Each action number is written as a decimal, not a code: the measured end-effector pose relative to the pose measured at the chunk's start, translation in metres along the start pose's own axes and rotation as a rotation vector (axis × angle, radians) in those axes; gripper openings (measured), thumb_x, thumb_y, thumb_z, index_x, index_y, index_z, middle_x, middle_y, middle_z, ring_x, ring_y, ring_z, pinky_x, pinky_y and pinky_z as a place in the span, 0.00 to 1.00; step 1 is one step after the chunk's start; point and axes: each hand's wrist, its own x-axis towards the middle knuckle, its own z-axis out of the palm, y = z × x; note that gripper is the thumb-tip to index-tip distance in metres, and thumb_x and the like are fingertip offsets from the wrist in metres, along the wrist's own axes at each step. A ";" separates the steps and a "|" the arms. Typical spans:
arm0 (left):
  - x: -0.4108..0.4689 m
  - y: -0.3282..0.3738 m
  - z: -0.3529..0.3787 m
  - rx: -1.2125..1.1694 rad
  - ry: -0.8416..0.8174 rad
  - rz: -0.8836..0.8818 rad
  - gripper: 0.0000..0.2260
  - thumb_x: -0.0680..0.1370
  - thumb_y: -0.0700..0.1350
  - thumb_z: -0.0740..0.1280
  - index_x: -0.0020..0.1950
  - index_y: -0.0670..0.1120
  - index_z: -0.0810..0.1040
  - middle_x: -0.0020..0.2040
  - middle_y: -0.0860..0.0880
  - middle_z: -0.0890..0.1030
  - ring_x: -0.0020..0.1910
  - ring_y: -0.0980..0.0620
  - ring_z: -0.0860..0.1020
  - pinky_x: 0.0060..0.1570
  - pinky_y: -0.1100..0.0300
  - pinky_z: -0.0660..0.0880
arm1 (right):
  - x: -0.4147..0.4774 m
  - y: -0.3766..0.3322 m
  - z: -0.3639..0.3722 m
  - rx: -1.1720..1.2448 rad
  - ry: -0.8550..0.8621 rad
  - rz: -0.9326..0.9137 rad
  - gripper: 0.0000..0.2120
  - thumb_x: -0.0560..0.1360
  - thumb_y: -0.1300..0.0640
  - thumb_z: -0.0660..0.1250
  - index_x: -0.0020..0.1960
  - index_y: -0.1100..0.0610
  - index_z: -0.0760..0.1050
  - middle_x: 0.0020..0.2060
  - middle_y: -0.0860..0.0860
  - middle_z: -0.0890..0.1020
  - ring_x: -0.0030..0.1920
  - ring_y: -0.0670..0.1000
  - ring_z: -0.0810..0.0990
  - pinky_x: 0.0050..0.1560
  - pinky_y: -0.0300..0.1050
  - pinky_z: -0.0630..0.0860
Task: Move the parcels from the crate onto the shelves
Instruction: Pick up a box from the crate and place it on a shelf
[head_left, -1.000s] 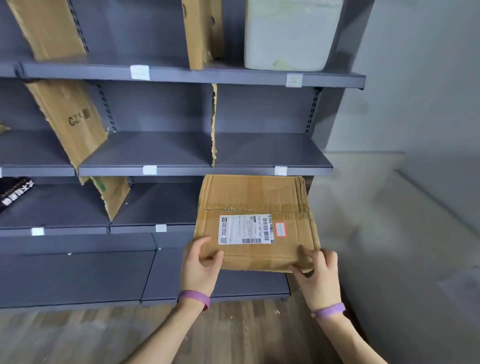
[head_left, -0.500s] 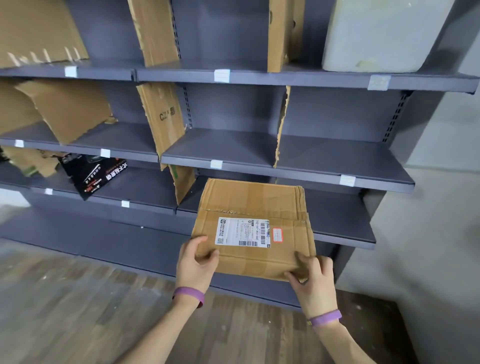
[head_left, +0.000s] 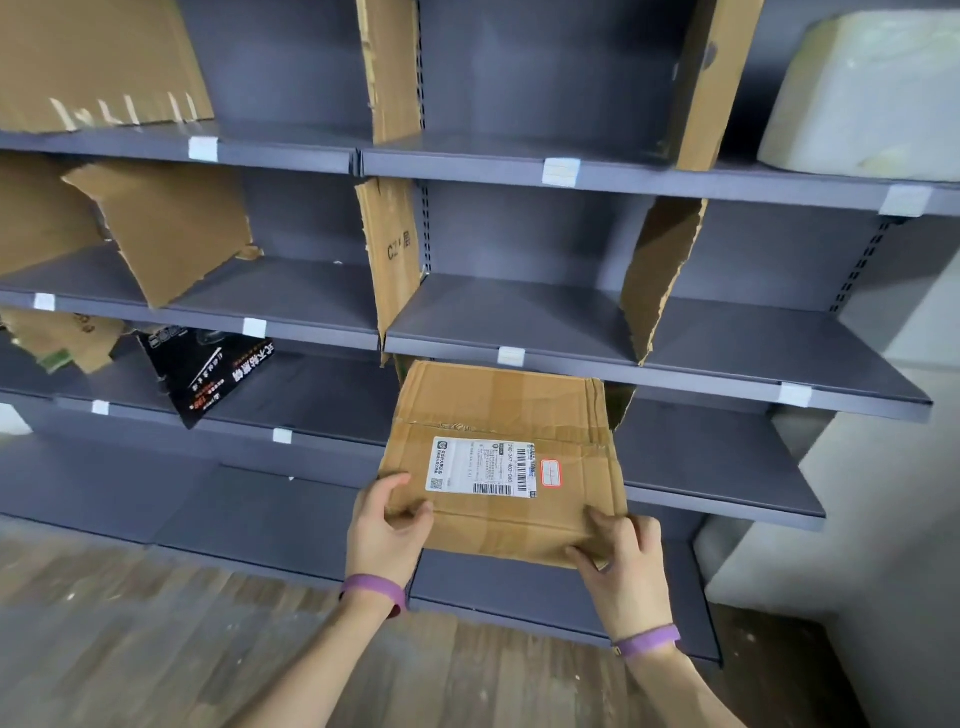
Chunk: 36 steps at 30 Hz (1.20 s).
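Little had moved between the hands themselves: the parcel (head_left: 498, 457) stayed in the same two-handed hold, while the view had swung so that more of the shelves (head_left: 519, 312) showed out beyond the left hand (head_left: 387, 530), bringing a black box (head_left: 208, 371) into sight that was hidden a second earlier. The racking also looked nearer than before.

The left hand gripped the parcel's near left corner, thumb on top and fingers underneath. The right hand (head_left: 623, 561) pinched the near right corner the same way. The parcel hung in the air ahead of both hands, clear of any shelf, with its far edge just under the front lip of the shelf carrying a torn cardboard divider (head_left: 657, 280), and its shipping label (head_left: 480, 466) faced up.

It looked like a flat, taped carton, creased and slightly soft at the edges, probably light, since fingertip holds at two corners carried it level. Cardboard of that kind would likely bend if squeezed mid-panel, so the corners and the near edge seemed the sound places to hold, then to slide it in flat. A white block (head_left: 862, 98) sat high beyond the right hand.
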 end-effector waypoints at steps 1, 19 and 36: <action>0.005 -0.002 -0.005 -0.005 -0.010 0.004 0.15 0.72 0.39 0.72 0.56 0.51 0.77 0.56 0.53 0.76 0.45 0.77 0.72 0.39 0.83 0.65 | 0.000 -0.006 0.004 -0.008 0.006 0.009 0.24 0.63 0.62 0.80 0.57 0.58 0.78 0.47 0.48 0.66 0.47 0.56 0.75 0.46 0.45 0.76; 0.144 0.068 0.007 -0.050 -0.054 0.297 0.14 0.73 0.50 0.71 0.58 0.55 0.77 0.57 0.58 0.74 0.51 0.71 0.71 0.51 0.73 0.67 | 0.124 -0.062 -0.002 -0.013 0.210 -0.052 0.26 0.68 0.58 0.77 0.64 0.52 0.74 0.51 0.46 0.65 0.46 0.51 0.73 0.49 0.42 0.72; 0.276 0.085 0.096 0.070 -0.085 0.253 0.18 0.72 0.47 0.73 0.60 0.52 0.77 0.61 0.54 0.74 0.55 0.62 0.70 0.55 0.69 0.64 | 0.290 -0.015 0.042 -0.003 0.094 -0.062 0.24 0.71 0.59 0.73 0.66 0.54 0.72 0.53 0.45 0.64 0.60 0.56 0.72 0.60 0.41 0.66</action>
